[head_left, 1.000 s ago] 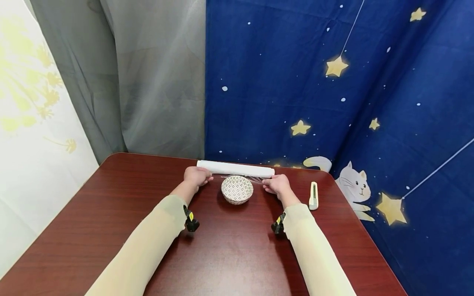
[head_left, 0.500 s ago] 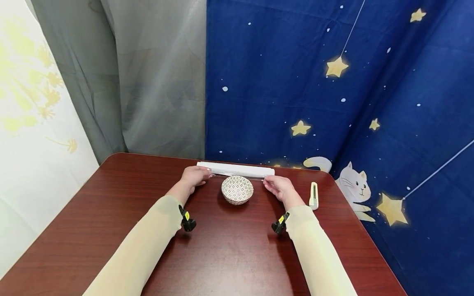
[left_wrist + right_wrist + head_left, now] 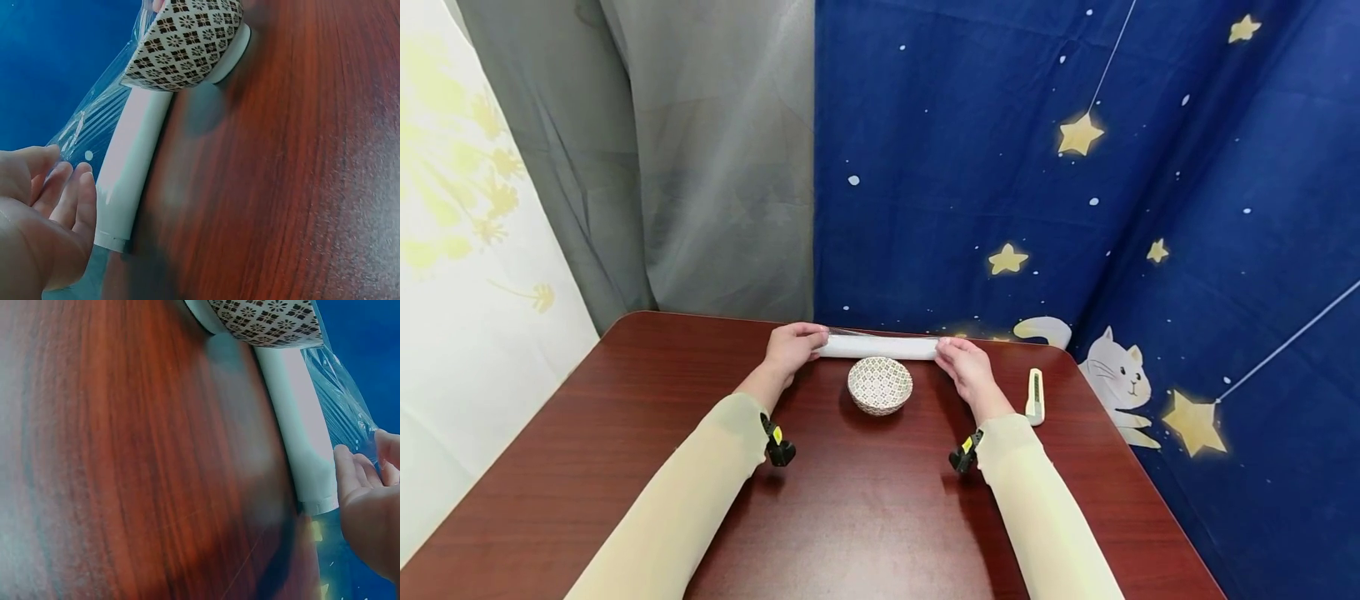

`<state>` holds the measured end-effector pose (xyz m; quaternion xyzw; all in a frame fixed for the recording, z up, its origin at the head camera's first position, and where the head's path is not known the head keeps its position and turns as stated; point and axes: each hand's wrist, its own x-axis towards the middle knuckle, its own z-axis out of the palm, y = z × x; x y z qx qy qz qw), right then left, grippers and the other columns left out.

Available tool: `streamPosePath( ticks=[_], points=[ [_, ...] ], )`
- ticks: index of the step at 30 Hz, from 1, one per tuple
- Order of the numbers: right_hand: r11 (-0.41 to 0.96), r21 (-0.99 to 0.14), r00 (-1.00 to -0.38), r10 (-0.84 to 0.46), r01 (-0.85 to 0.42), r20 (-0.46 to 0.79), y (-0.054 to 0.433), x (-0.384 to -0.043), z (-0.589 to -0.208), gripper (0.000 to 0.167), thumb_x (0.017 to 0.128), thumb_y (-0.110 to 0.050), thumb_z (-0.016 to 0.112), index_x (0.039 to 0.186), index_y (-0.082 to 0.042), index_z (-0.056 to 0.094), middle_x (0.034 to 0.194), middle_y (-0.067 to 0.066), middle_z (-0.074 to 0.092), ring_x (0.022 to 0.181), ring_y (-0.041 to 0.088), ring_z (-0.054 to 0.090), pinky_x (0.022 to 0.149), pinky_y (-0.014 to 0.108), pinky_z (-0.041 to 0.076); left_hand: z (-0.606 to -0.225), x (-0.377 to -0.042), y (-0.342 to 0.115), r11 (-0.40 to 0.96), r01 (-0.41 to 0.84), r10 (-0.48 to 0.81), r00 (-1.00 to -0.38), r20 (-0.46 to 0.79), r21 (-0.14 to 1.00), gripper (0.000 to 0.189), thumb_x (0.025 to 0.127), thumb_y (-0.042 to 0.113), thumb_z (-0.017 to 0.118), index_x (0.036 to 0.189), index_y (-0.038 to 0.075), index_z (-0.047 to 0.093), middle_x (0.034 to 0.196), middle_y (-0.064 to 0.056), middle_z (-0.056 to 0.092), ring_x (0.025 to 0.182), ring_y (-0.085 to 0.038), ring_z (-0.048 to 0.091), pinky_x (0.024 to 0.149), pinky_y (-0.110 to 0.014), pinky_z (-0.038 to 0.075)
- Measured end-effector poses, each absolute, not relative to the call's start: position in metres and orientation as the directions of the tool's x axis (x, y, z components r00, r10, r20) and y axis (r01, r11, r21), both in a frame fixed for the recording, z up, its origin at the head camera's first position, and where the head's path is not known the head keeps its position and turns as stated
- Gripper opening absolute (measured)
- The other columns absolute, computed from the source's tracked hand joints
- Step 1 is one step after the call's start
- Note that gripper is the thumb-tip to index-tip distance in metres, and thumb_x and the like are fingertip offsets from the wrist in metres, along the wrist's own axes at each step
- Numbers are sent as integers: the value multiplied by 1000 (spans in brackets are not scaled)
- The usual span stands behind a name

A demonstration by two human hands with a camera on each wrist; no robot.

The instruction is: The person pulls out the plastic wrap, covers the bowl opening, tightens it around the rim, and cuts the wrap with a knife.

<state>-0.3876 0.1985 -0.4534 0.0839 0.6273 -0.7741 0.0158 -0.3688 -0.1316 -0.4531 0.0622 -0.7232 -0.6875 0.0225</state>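
My left hand (image 3: 790,350) pinches one end of a clear sheet of cling film (image 3: 100,112) between thumb and fingers. At the other end, my right hand (image 3: 968,368) pinches the film's opposite corner. Pulled taut and creased, the film stretches between both hands above the white cling film roll (image 3: 880,347), which lies across the far side of the table. Just in front of the roll stands a small bowl (image 3: 880,386) with a dark floral lattice pattern, upright, between the two hands. Each wrist view shows the bowl's patterned side and one end of the roll.
A pale utility knife (image 3: 1035,398) lies on the reddish-brown wooden table (image 3: 865,500), right of the right hand. Behind the table's far edge hang a grey curtain (image 3: 722,167) and a blue star-patterned curtain (image 3: 940,167).
Both hands have risen and moved slightly away, taking the film edge from in front of the roll to above its far side. The bowl and utility knife have stayed put.
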Motion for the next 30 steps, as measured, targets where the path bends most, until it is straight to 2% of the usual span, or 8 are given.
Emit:
streamPosePath(
  ticks=[6, 10, 13, 18, 25, 27, 30],
  points=[
    [-230, -968, -989, 82, 103, -125, 198, -390, -448, 25, 106, 2, 66, 131, 4, 64, 116, -2, 75, 110, 11, 72, 117, 40, 53, -446, -371, -131, 12, -37, -124, -992, -35, 999, 31, 104, 12, 75, 132, -3, 75, 119, -5, 78, 89, -3, 69, 82, -22, 64],
    [-251, -963, -988, 97, 95, -123, 198, -391, -446, 27, 107, 1, 66, 133, 3, 64, 142, 13, 70, 119, 15, 71, 110, 34, 58, -443, -374, -132, -28, -28, -143, -989, -31, 999, 31, 104, 10, 75, 133, -3, 75, 110, 2, 78, 89, -2, 70, 83, -23, 65],
    [-267, -960, -988, 104, 86, -117, 197, -391, -444, 29, 107, 0, 66, 136, 3, 63, 157, 22, 59, 128, 20, 68, 110, 32, 58, -439, -375, -132, -46, -26, -148, -988, -33, 999, 33, 104, 9, 74, 134, -4, 74, 119, -4, 79, 91, -3, 69, 85, -24, 65],
    [-294, -954, -989, 117, 53, -91, 196, -393, -439, 27, 107, 1, 66, 134, 4, 63, 148, 18, 64, 130, 23, 68, 115, 37, 55, -433, -377, -132, -48, -29, -147, -989, -36, 998, 34, 105, 12, 74, 136, -2, 74, 141, -15, 74, 97, -5, 70, 85, -22, 64],
    [-342, -940, -992, 118, -8, -34, 198, -391, -432, 19, 105, 5, 67, 124, 3, 68, 156, 24, 59, 123, 20, 74, 107, 32, 61, -424, -378, -132, -64, -11, -138, -990, -20, 998, 36, 106, 12, 73, 138, -3, 72, 148, -19, 70, 107, -12, 73, 92, -27, 65],
    [-356, -934, -992, 122, -24, -21, 199, -390, -430, 14, 105, 6, 67, 118, 0, 69, 151, 23, 62, 118, 18, 75, 104, 30, 62, -421, -378, -132, -68, -2, -138, -990, -12, 998, 36, 106, 12, 72, 138, -4, 71, 148, -19, 70, 105, -10, 73, 94, -29, 65],
    [-357, -933, -992, 122, -39, -6, 201, -390, -427, 12, 105, 5, 68, 112, -5, 71, 137, 12, 70, 117, 16, 75, 105, 29, 61, -416, -376, -131, -66, 12, -138, -990, 3, 998, 36, 105, 11, 73, 138, -4, 72, 147, -19, 71, 98, -4, 72, 93, -29, 65]
  ],
)
